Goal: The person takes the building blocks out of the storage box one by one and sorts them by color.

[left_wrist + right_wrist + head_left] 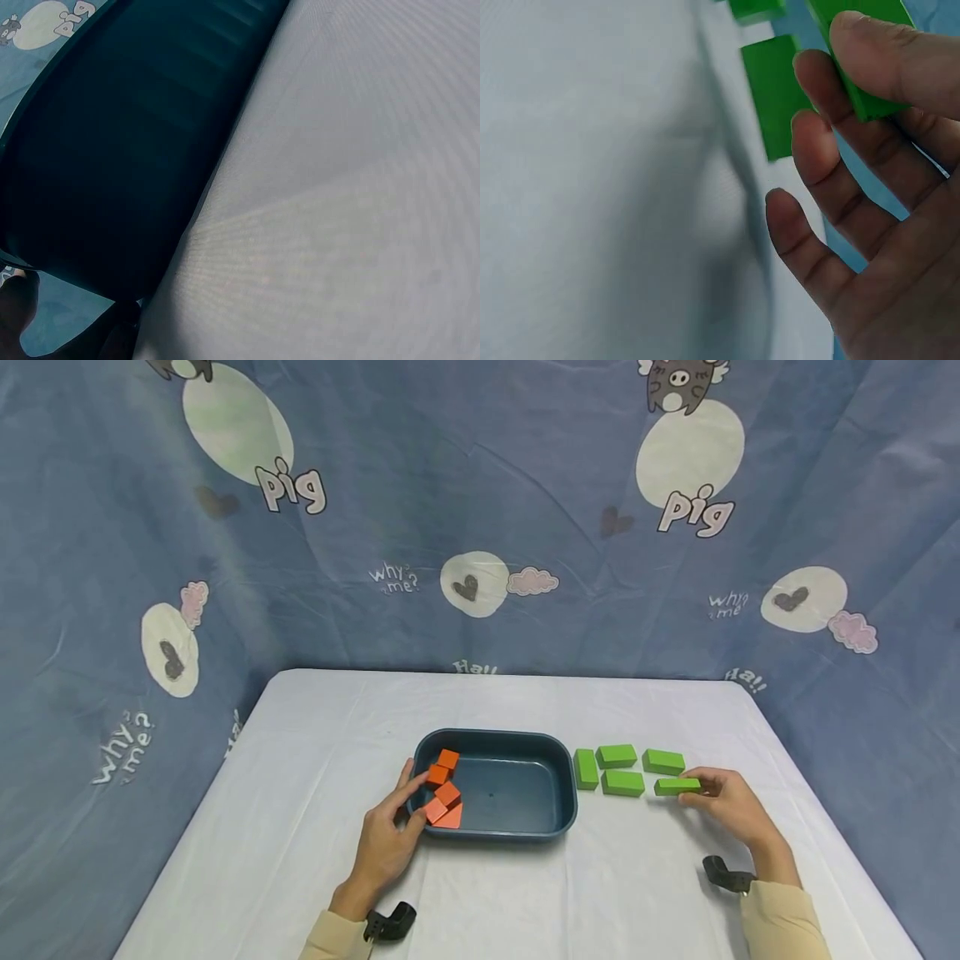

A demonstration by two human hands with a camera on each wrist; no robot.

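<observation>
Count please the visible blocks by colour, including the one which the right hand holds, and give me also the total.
Green blocks: 5, including the one in the right hand
Orange blocks in the tray: 5
Total visible: 10

Five green blocks [622, 783]: four on the worktop [562, 902], one in the right grip [731, 807]. Five orange blocks [447, 793], all in the one tray [517, 789]. Two grips, the left [386, 845] making the second. Two sleeves [783, 920] and two black wrist cameras [726, 874]. On the curtain [390, 485]: two pigs [677, 381], two big ovals [690, 453], two "pig" words [696, 512], three small ovals [487, 572] with one heart [467, 587] each, two loose hearts [617, 522], three pink clouds [532, 581], three "why me?" prints [393, 577], three "Ha!!" prints [475, 667]
</observation>
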